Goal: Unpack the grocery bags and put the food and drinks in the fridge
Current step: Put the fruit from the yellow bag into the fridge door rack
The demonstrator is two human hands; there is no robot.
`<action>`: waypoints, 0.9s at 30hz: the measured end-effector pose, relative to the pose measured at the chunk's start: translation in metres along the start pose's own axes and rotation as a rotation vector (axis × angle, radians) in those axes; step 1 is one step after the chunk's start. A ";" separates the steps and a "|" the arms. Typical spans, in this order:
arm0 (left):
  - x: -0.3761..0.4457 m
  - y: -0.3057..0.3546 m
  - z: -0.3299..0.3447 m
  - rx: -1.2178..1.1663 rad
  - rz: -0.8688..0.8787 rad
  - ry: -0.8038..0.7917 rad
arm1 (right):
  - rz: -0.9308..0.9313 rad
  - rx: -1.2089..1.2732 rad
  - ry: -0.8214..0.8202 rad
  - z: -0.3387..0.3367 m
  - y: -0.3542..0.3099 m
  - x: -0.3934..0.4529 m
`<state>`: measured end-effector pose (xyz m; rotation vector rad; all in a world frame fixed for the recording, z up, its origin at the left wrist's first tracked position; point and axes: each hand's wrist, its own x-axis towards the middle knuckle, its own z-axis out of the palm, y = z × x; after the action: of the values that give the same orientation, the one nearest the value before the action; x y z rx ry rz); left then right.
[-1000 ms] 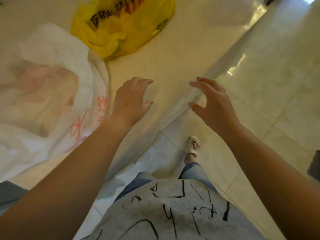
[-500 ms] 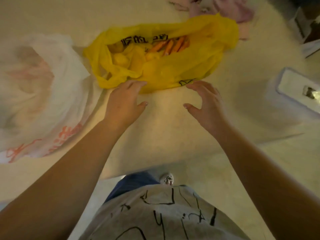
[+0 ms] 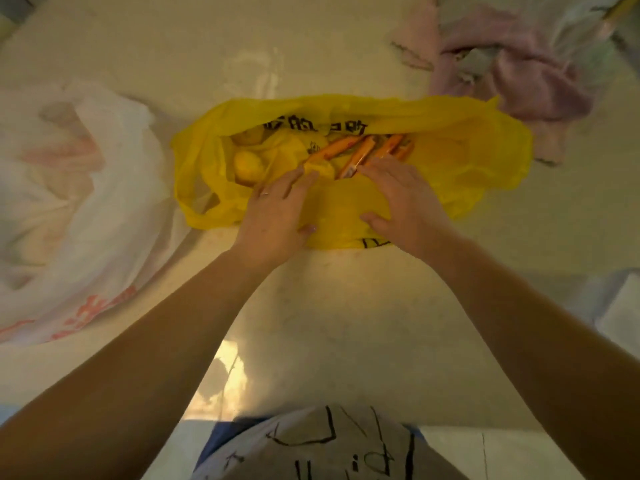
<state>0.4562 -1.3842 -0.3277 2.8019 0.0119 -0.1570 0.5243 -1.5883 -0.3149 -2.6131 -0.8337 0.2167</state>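
Two bags lie on the pale counter (image 3: pixel 311 64): a white bag (image 3: pixel 86 202) at left, a yellow bag (image 3: pixel 467 161) in the middle. Her left hand (image 3: pixel 273 213) rests flat-fingered on the yellow bag's near edge, and her right hand (image 3: pixel 405 199) likewise, fingertips touching an orange packet (image 3: pixel 360 157); neither is clamped on anything. Round yellow fruit (image 3: pixel 247 166) sits loose inside, so tugging the thin plastic could roll it out. Half a second ago both hands hovered short of the bag.
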 end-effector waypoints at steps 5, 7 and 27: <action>-0.002 0.018 0.011 0.138 -0.085 0.013 | -0.134 -0.258 -0.248 0.005 0.021 0.016; -0.006 0.026 0.011 0.143 -0.085 0.086 | -0.183 -0.206 -0.186 0.004 0.025 0.010; -0.065 0.044 0.054 -0.173 -0.134 0.031 | -0.130 0.252 -0.120 0.041 0.039 -0.050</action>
<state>0.3867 -1.4425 -0.3569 2.6307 0.2107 -0.1377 0.4934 -1.6339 -0.3670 -2.3209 -0.9461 0.4170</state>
